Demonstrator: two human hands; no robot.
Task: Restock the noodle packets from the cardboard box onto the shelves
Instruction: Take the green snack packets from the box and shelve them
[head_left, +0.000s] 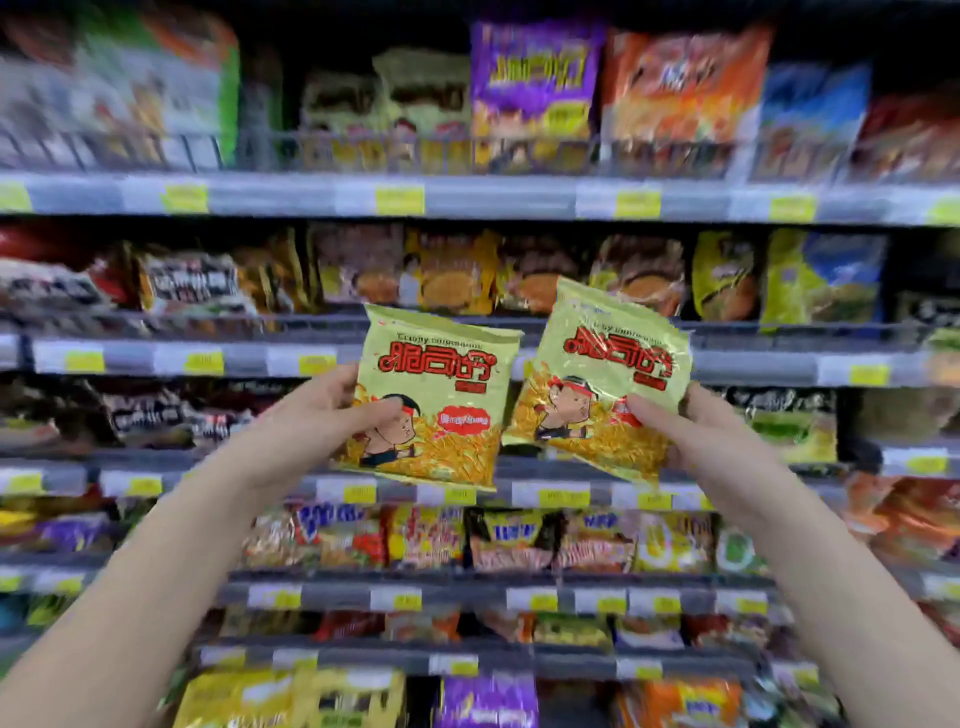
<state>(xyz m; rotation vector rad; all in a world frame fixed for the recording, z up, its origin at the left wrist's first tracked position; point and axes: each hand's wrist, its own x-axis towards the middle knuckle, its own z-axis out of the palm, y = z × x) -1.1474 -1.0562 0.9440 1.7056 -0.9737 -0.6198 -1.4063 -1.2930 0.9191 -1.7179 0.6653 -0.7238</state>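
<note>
So both hands are up in front of the shelves (483, 200), and each one has a noodle packet. The left hand (322, 415) grips the left packet (441, 374) by its lower left edge, thumb curled over the front and the other fingers behind it. The right hand (696, 431) does the same with the right packet (613, 364), pinching its lower right edge with the thumb across the front.

The two packs match: pale yellow-green foil, big red characters, a cartoon figure in a red headband and a pile of printed noodles. The left one sits nearly upright, while the right one is tipped a bit with its top leaning left. Their lower inner corners meet in the middle, though I can't tell if they touch or just overlap from this angle. Both are held in the air, level with the third shelf edge from the top, and neither rests on a shelf.

Behind them the shelves are packed with other noodle packs, mostly motion-blurred. A purple packet (535, 73) and an orange packet (685, 83) stand side by side on the top tier behind a low wire rail (415, 150). Yellow price tags (399, 199) run along the front edge of every shelf.
</note>
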